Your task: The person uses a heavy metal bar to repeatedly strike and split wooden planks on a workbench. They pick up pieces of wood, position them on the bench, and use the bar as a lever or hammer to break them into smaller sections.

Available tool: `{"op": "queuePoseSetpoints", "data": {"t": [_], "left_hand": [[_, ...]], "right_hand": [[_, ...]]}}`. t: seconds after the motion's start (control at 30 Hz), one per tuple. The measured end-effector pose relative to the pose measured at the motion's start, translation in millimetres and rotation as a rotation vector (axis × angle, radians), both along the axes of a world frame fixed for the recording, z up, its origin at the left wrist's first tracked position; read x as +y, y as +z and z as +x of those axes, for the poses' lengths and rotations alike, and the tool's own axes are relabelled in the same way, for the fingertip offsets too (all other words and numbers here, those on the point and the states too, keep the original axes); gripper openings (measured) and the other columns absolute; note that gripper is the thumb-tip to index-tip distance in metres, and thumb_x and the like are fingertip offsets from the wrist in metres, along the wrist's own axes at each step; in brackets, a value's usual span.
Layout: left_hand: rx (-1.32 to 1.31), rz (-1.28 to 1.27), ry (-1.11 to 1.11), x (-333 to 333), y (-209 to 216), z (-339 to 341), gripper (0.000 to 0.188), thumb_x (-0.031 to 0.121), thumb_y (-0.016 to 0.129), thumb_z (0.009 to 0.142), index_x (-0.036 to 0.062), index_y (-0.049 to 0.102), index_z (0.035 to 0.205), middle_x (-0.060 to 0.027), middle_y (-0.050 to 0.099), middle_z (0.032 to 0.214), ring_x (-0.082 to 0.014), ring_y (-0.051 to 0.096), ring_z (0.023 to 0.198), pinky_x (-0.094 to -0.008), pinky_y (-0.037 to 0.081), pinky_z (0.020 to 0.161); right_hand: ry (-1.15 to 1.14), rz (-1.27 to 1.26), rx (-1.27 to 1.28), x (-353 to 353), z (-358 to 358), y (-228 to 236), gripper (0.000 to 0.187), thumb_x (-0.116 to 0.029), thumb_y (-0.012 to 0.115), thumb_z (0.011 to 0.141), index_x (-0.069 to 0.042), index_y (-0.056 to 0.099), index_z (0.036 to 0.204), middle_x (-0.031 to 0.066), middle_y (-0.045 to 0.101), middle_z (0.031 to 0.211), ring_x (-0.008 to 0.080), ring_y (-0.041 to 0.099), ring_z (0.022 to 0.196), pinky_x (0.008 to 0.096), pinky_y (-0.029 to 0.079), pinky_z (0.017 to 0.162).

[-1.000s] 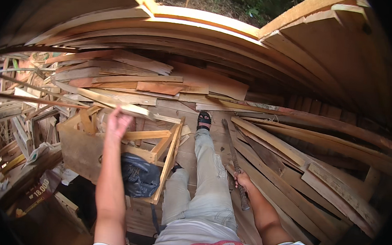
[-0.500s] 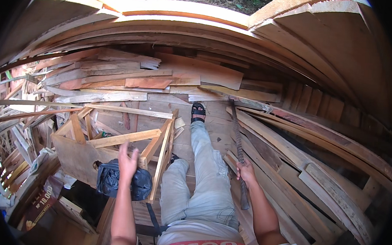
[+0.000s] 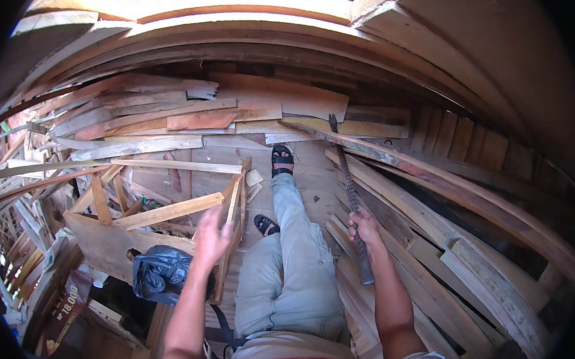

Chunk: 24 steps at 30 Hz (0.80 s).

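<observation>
My right hand (image 3: 365, 227) is wrapped round the ribbed shaft of a dark metal crowbar (image 3: 348, 183). Its forked tip points away from me and shows past the far edge of a long weathered plank (image 3: 426, 171), which crosses over the bar just below the tip. The bar's blunt near end sticks out below my fist. On the left, my left hand (image 3: 211, 237) hangs in the air with its fingers apart, holding nothing. Beside and below it are a black plastic bag (image 3: 156, 273) and a wooden frame (image 3: 173, 215); touching cannot be made out.
Long boards (image 3: 413, 273) lie stacked along my right side. Broken planks (image 3: 153, 115) cover the floor's far side, beneath a curved wooden wall (image 3: 244, 29). My sandalled feet stand on the plank floor (image 3: 307, 177). A brown printed banner (image 3: 65, 311) is at the lower left.
The crowbar has moved away from me, so its forked tip now shows beyond the plank. My left hand has shifted right and nearer, off the bag. The view has shifted slightly.
</observation>
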<state>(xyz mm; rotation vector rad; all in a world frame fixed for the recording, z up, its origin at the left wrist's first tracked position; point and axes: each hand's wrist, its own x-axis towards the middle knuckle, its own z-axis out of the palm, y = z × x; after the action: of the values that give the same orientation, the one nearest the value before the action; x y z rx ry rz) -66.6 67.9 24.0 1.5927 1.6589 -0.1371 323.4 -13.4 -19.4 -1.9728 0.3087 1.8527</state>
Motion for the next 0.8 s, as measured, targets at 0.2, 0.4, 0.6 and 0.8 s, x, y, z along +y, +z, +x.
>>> {"op": "queuePoseSetpoints", "data": {"t": [0.2, 0.4, 0.6, 0.8], "left_hand": [[-0.683, -0.057, -0.123, -3.5, 60.0, 109.6, 0.062, 0.014, 0.072, 0.076, 0.0021, 0.049, 0.132, -0.0188, 0.051, 0.132, -0.0343, 0.047, 0.127, -0.0435, 0.036, 0.108], [-0.978, 0.184, -0.062, -32.0, 96.9, 127.7, 0.049, 0.005, 0.076, 0.063, 0.0007, 0.055, 0.107, -0.0167, 0.057, 0.109, -0.0338, 0.054, 0.110, -0.0483, 0.040, 0.103], [-0.974, 0.390, 0.067, -28.5, 82.1, 97.2, 0.023, -0.006, 0.071, 0.066, 0.0042, 0.050, 0.070, -0.0102, 0.054, 0.064, -0.0264, 0.056, 0.061, -0.0358, 0.049, 0.068], [-0.825, 0.651, 0.286, -19.2, 34.0, 61.9, 0.020, -0.011, 0.059, 0.072, 0.0013, 0.045, 0.066, -0.0124, 0.053, 0.063, -0.0254, 0.056, 0.059, -0.0351, 0.048, 0.062]], "right_hand": [[-0.508, -0.029, 0.235, 13.1, -65.5, 53.6, 0.012, -0.016, 0.052, 0.095, -0.008, 0.051, 0.104, 0.0030, 0.050, 0.071, 0.0126, 0.045, 0.051, 0.0308, 0.041, 0.045], [-0.628, -0.035, 0.473, 23.8, -124.4, 65.0, 0.021, -0.022, 0.054, 0.095, -0.005, 0.052, 0.108, 0.0055, 0.054, 0.071, 0.0141, 0.051, 0.055, 0.0284, 0.045, 0.051], [-0.479, 0.032, 0.508, 42.5, -204.7, 53.0, 0.026, -0.028, 0.053, 0.097, -0.006, 0.048, 0.110, 0.0047, 0.054, 0.076, 0.0174, 0.052, 0.057, 0.0342, 0.046, 0.053], [-0.122, 0.242, 0.215, 51.0, -248.2, 20.1, 0.025, -0.026, 0.051, 0.098, -0.003, 0.055, 0.107, 0.0032, 0.058, 0.081, 0.0137, 0.053, 0.055, 0.0298, 0.046, 0.048]]}}
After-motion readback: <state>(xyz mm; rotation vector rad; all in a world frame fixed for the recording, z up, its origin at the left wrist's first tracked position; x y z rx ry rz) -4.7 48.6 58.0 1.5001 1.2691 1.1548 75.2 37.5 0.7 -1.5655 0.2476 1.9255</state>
